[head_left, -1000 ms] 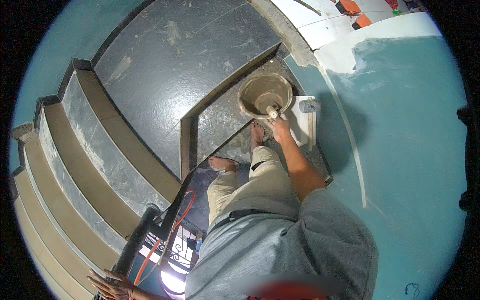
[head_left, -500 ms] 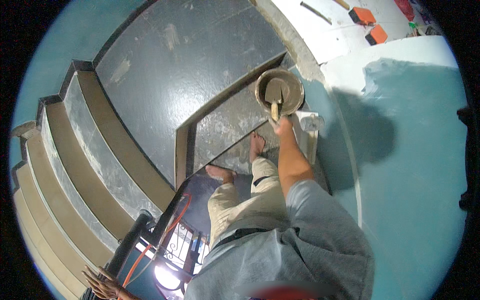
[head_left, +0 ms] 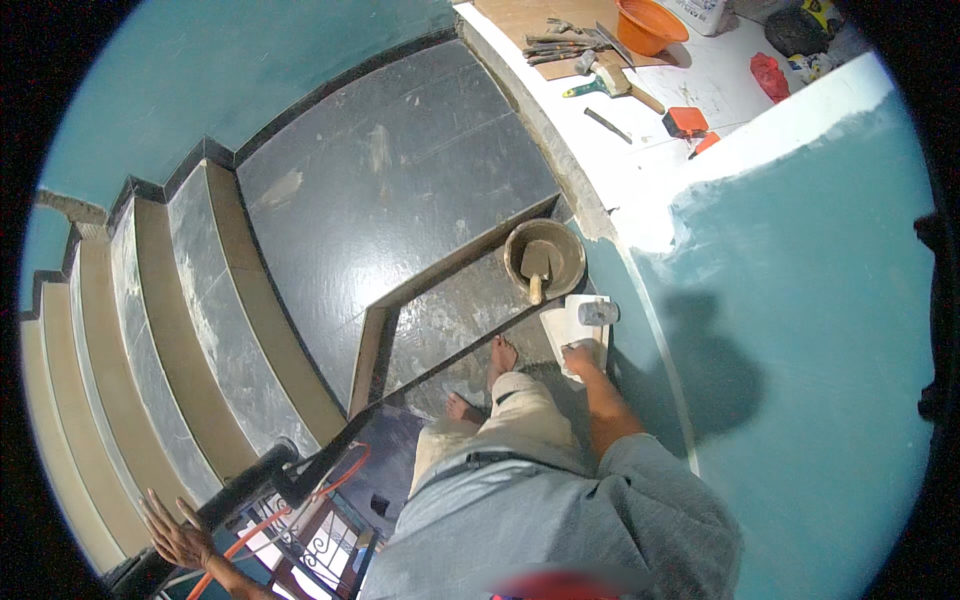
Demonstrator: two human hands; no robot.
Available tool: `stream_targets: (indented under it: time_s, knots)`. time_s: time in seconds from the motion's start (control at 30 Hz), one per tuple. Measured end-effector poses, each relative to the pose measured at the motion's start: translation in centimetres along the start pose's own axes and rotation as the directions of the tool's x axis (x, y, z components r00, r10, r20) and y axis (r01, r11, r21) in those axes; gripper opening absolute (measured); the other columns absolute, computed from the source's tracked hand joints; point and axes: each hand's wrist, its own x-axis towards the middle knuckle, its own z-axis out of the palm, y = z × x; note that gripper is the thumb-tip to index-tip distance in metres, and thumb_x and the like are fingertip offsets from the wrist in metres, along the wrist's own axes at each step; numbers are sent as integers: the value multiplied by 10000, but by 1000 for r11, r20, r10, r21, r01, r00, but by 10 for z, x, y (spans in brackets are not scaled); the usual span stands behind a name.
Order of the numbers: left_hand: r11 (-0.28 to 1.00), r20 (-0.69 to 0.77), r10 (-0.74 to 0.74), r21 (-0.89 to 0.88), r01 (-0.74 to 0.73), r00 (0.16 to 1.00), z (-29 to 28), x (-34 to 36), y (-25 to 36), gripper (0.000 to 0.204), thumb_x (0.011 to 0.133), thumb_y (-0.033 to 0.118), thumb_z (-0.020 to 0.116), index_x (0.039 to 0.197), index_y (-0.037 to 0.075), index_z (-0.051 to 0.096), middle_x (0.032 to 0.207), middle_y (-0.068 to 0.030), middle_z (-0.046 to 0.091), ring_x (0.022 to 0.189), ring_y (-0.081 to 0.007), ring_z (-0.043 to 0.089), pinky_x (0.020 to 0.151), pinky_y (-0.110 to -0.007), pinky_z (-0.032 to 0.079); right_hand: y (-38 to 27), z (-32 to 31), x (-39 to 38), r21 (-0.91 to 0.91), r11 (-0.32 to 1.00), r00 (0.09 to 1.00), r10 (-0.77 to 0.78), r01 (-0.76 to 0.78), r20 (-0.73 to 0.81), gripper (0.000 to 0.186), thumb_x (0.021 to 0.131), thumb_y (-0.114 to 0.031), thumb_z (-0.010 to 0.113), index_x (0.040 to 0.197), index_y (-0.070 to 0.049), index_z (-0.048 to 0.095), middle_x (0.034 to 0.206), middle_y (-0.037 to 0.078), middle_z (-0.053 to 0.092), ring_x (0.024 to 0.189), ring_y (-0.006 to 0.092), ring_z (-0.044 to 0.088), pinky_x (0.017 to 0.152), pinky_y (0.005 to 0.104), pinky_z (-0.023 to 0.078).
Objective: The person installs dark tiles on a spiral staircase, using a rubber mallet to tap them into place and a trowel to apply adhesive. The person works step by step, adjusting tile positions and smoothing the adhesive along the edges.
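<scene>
My left hand [head_left: 174, 530] lies with spread fingers at the black handrail [head_left: 230, 492], beside an orange cord [head_left: 340, 475]. My right hand [head_left: 576, 358], fingers curled, grips the pale, flat board [head_left: 560, 330] on the landing by my bare feet. A grey cylindrical object [head_left: 598, 312], perhaps a mallet head, rests on that board. Just beyond them stands a mud-stained bucket [head_left: 520, 240] of grey mix, with a trowel [head_left: 537, 270] in it, its pale handle pointing toward me.
Curved tiled steps [head_left: 160, 320] descend on the left beside a dark landing [head_left: 330, 220]. A teal wall [head_left: 790, 330] rises on the right. At the upper right a white ledge [head_left: 650, 140] carries an orange basin [head_left: 645, 28], several tools [head_left: 580, 50], orange containers [head_left: 685, 122] and bags [head_left: 800, 30].
My right hand has left the trowel in the bucket and moved back to the pale board. The view has shifted, showing more of the ledge's tools. My left hand stays at the handrail.
</scene>
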Motion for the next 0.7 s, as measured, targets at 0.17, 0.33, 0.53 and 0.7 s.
stream_targets:
  time_s: [0.17, 0.33, 0.53, 0.7]
  knots:
    - [996, -68, 19, -91, -25, 997, -2, -10, 7, 568, 1041, 587, 425, 1582, 422, 369, 1640, 122, 381, 1407, -151, 490, 1139, -387, 355, 24, -78, -81, 26, 979, 970, -197, 202, -146, 551, 958, -463, 610, 1092, 63, 706, 1078, 299, 712, 1057, 450, 685, 917, 494, 539]
    - [929, -320, 16, -346, -133, 947, -5, -17, 24, 507, 1039, 501, 504, 1530, 378, 481, 1597, 87, 459, 1354, -160, 545, 1085, -358, 403, 20, -156, -103, -79, 964, 945, -263, 252, -195, 470, 958, -391, 626, 1134, 40, 698, 1092, 300, 710, 979, 432, 710, 856, 465, 559]
    - [574, -287, 31, -779, -252, 957, -9, -79, 76, 510, 984, 315, 613, 1479, 200, 563, 1549, -115, 512, 1377, -312, 521, 1102, -480, 393, 36, -179, -133, 99, 930, 910, -318, 354, -267, 365, 979, -314, 599, 1059, 32, 683, 871, 177, 717, 712, 242, 706, 608, 387, 556]
    - [202, -174, 221, -955, -219, 960, -6, -182, 138, 497, 929, 172, 685, 1416, 118, 606, 1502, -179, 538, 1358, -363, 533, 1128, -484, 394, 58, -124, -177, 169, 966, 978, -178, 195, -112, 418, 961, -351, 592, 962, 59, 676, 817, 267, 711, 812, 409, 729, 735, 517, 552]
